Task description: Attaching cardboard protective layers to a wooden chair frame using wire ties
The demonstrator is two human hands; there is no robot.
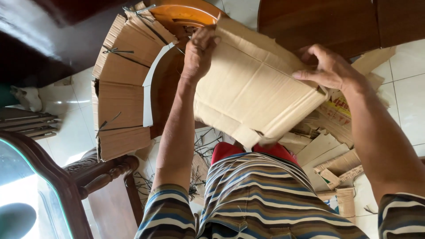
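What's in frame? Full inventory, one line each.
Cardboard sheet: 1, tan, centre, held by both hands.
Curved cardboard structure: 1, brown, tied panels, left.
Orange round object: 1, top, behind the structure.
Cardboard scraps: several, tan, floor at right.
Thin dark strips: many, floor, centre.
Wooden furniture: dark brown, lower left.
Tiled floor: white.
Left hand: grips sheet's top-left edge.
Right hand: grips sheet's right edge.
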